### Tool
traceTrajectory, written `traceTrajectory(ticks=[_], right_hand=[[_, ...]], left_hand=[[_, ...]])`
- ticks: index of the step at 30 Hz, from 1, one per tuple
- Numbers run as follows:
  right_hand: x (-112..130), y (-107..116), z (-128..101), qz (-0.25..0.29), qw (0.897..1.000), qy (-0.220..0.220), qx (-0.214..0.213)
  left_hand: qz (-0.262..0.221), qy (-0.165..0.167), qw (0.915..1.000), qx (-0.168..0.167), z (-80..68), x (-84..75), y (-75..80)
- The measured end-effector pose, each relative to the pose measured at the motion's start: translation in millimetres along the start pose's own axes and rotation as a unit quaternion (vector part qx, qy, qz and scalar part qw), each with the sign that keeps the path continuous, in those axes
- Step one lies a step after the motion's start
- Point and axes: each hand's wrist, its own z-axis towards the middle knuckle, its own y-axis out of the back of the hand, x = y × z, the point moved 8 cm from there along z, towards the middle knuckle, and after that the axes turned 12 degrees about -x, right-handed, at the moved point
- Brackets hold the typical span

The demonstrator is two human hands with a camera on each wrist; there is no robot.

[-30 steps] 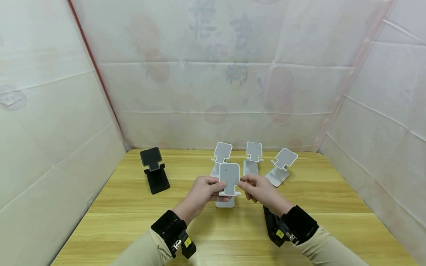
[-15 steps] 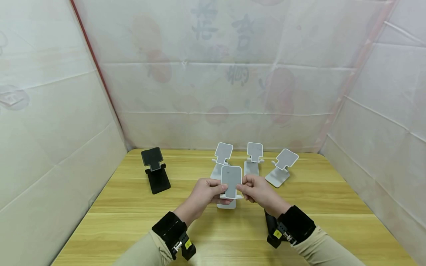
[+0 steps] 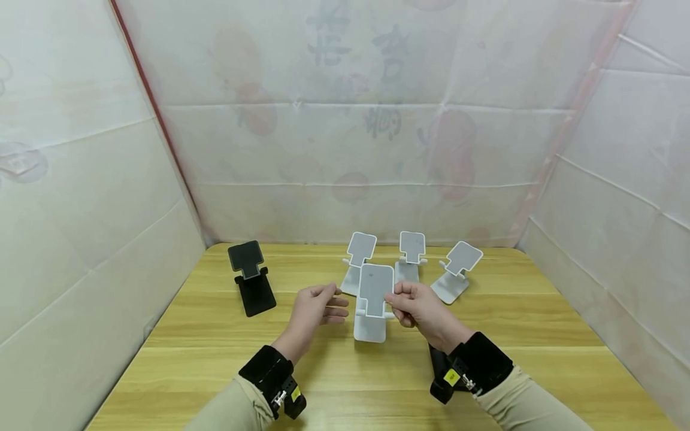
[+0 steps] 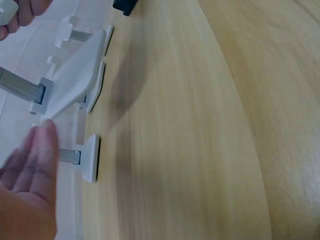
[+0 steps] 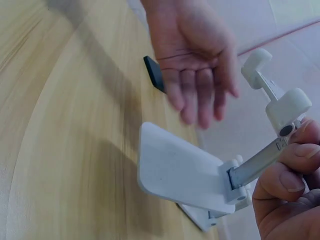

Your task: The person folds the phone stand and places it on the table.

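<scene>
A white phone stand (image 3: 376, 287) with a grey pad is held above the table by my right hand (image 3: 423, 308), thumb and fingers pinching the right side of its upper plate. In the right wrist view its flat base (image 5: 175, 167) hangs tilted clear of the wood, joined to a metal arm. My left hand (image 3: 312, 308) is apart from the stand, to its left, fingers loosely extended and holding nothing. The left wrist view shows that hand (image 4: 32, 175) beside the base's near corner; whether they touch there is unclear.
Behind the held stand are three more white phone stands, one at left (image 3: 362, 248), one in the middle (image 3: 412, 245) and one at right (image 3: 463, 257). A black phone stand (image 3: 251, 278) stands at left on the wooden table (image 3: 188, 359). Pale sheets (image 3: 345, 149) wall the table in.
My left hand has let go of the white phone stand and moved left, its fingers opening. The right hand keeps its pinch, and more of the stand's base now shows.
</scene>
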Motion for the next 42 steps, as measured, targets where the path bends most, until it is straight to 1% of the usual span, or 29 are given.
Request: traceTrajectory(ticks=[1, 3, 6, 8, 10, 12, 14, 18, 24, 28, 32, 35, 39, 42], right_hand=[[0.5, -0.4, -0.3, 0.003, 1.0, 0.001, 0.002], [1.6, -1.5, -0.5, 0.01, 1.0, 0.002, 0.006], [3.1, -3.9, -0.7, 0.019, 1.0, 0.003, 0.01], [4.1, -5.5, -0.9, 0.023, 1.0, 0.003, 0.013], [4.7, -6.7, -1.2, 0.027, 1.0, 0.001, 0.015], [4.6, -6.9, -1.5, 0.032, 0.999, -0.004, 0.014], [4.8, -6.3, -1.7, 0.038, 0.999, -0.008, 0.011], [5.1, -4.8, -2.0, 0.046, 0.999, -0.011, 0.007], [6.5, -4.5, -2.7, 0.035, 0.999, -0.002, 0.013], [6.4, -4.2, -2.1, 0.018, 1.0, 0.004, 0.012], [6.7, -3.6, -2.3, 0.0, 1.0, 0.011, 0.009], [7.5, -3.2, -3.4, -0.024, 0.999, 0.025, 0.007], [7.4, -2.2, -3.7, -0.059, 0.997, 0.039, -0.006], [6.4, -1.8, -2.8, -0.077, 0.996, 0.038, -0.018]], left_hand=[[0.006, 0.006, 1.0, 0.002, -0.1, 2.8, -0.1], [0.015, 0.02, 0.9995, 0.02, -1.2, 8.4, -4.0], [0.025, 0.037, 0.9966, 0.07, -4.8, 15.8, -15.2], [0.021, 0.046, 0.9935, 0.102, -7.4, 20.1, -22.8], [0.01, 0.057, 0.9903, 0.126, -9.9, 23.3, -29.0], [0.005, 0.061, 0.9884, 0.139, -11.6, 25.9, -32.8], [0.005, 0.06, 0.9881, 0.141, -12.6, 27.5, -34.2], [0.028, 0.045, 0.9903, 0.128, -13.4, 28.5, -32.4], [0.044, 0.031, 0.9921, 0.114, -14.9, 27.2, -29.1], [0.045, 0.03, 0.9926, 0.108, -14.4, 27.5, -26.3], [0.045, 0.029, 0.9925, 0.11, -14.5, 27.3, -25.3], [0.048, 0.029, 0.9924, 0.109, -15.0, 27.0, -25.0], [0.053, 0.032, 0.9921, 0.109, -15.4, 26.5, -25.8], [0.054, 0.034, 0.992, 0.109, -15.8, 25.9, -26.9]])
